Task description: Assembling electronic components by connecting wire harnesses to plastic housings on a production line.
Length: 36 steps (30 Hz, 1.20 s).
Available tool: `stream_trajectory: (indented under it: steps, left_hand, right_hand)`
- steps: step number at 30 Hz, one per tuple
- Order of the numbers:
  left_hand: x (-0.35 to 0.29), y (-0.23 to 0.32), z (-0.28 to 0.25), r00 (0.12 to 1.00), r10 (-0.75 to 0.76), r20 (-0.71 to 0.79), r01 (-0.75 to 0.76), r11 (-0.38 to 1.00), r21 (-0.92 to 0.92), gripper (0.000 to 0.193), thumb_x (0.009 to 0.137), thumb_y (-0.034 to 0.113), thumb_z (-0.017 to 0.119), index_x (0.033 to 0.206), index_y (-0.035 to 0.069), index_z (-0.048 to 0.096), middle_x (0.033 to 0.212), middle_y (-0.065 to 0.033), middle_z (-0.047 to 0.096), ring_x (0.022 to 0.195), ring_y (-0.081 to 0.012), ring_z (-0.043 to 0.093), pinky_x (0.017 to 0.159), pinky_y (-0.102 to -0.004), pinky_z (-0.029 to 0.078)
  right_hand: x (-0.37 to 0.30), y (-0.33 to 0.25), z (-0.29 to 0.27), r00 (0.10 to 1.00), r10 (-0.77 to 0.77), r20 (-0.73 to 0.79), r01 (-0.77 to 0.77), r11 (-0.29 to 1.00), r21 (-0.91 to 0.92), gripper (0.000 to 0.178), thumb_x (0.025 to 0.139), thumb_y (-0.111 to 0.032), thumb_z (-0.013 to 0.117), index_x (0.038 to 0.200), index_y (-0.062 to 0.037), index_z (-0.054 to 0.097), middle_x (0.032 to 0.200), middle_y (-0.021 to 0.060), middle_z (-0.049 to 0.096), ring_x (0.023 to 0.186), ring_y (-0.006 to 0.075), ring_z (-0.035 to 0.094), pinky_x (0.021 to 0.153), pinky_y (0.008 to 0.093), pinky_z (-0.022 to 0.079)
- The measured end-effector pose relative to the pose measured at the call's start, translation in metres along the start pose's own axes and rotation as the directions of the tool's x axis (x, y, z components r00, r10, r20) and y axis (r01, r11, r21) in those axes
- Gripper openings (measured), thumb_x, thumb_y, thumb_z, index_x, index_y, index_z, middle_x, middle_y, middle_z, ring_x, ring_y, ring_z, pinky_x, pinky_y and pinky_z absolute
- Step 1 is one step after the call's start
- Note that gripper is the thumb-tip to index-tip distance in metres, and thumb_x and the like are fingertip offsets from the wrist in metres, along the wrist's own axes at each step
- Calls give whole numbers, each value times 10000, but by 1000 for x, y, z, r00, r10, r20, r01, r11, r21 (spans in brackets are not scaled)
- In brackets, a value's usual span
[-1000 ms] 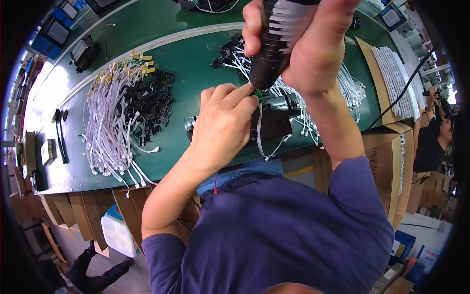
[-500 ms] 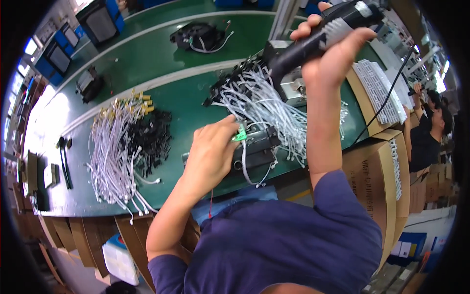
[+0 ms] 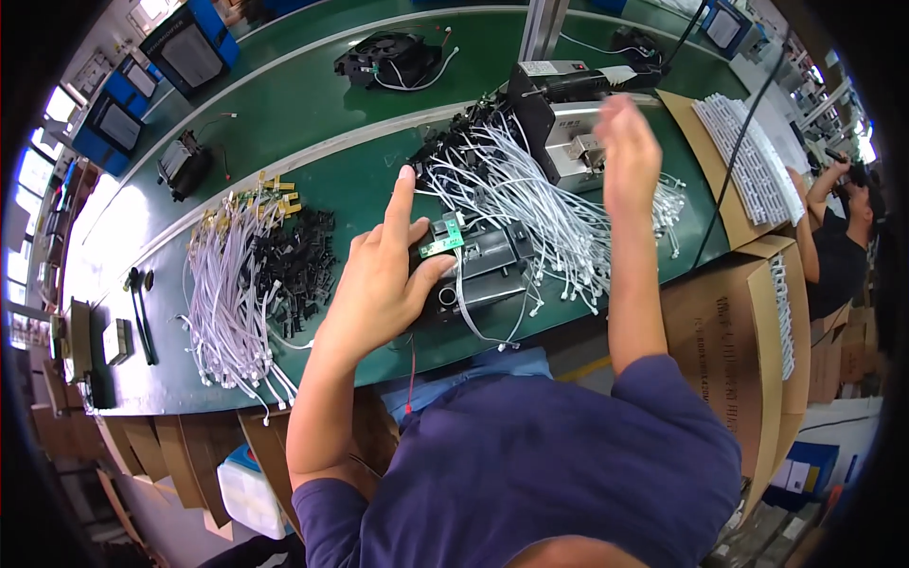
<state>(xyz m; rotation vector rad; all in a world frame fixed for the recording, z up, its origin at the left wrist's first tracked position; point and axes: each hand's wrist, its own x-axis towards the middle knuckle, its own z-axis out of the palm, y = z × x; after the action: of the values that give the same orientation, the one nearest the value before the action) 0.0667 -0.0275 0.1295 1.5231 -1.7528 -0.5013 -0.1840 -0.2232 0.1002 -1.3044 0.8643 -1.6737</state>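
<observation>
My left hand (image 3: 371, 284) rests on the left end of a black plastic unit (image 3: 488, 251), its thumb and a finger gripping it beside a small green circuit board (image 3: 443, 237). The index finger is stretched out past the unit. A white cable runs from the board over the unit's front. My right hand (image 3: 630, 166), somewhat blurred, is raised empty with loosely extended fingers in front of a metal screw feeder (image 3: 568, 128). On top of that feeder lies a black electric screwdriver (image 3: 592, 85).
White cables with black parts (image 3: 530, 199) lie behind and right of the unit. Another cable bundle (image 3: 227, 293) is at left, beside black clips (image 3: 295, 265). An open cardboard box (image 3: 724, 341) stands at right; a black assembly (image 3: 393, 62) sits farther back. A person (image 3: 838, 237) works at far right.
My right hand has let go of the electric screwdriver, now lying on the feeder, and has come down. My left fingers have spread around the board, the index finger stretching forward.
</observation>
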Motion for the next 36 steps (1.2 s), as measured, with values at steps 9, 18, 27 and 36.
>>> stream_trajectory:
  steps: [9, 18, 27, 36]
  left_hand:
    - [10, 10, -12, 954, 80, 290, -161, 950, 267, 1368, 483, 515, 865, 1523, 79, 90, 1253, -244, 546, 1163, -416, 522, 1007, -461, 370]
    - [-2, 15, 7, 963, 124, 240, -241, 796, 555, 1177, 476, 233, 843, 1484, 51, 262, 1294, -184, 505, 1177, -360, 494, 988, -446, 367]
    - [0, 42, -51, 938, 183, 294, -208, 977, 54, 1193, 501, 192, 824, 1504, 27, 199, 1150, -248, 608, 1032, -413, 579, 940, -405, 421]
    - [-17, -1, -143, 829, 152, -538, -227, 971, -75, 826, 745, 248, 811, 1421, 22, 393, 1324, -189, 545, 1168, -280, 565, 1025, -387, 406]
  right_hand:
    - [-66, -37, -6, 719, 345, 604, -74, 901, -427, 133, 863, -50, 630, 969, 16, 677, 744, 66, 643, 676, 127, 595, 624, 268, 468]
    - [-114, -40, -24, 632, 573, 521, -356, 812, -462, 459, 771, -67, 740, 1184, -16, 548, 722, 18, 659, 611, 85, 569, 577, 252, 446]
    - [-80, -54, 5, 187, 260, 947, -133, 962, -238, 927, 618, -273, 871, 1376, 13, 420, 1237, 130, 574, 1124, 200, 531, 961, 324, 422]
    - [-34, -99, 102, 481, 346, 805, -438, 891, -121, 564, 652, -233, 760, 1116, 49, 608, 979, 92, 664, 837, 159, 640, 766, 298, 525]
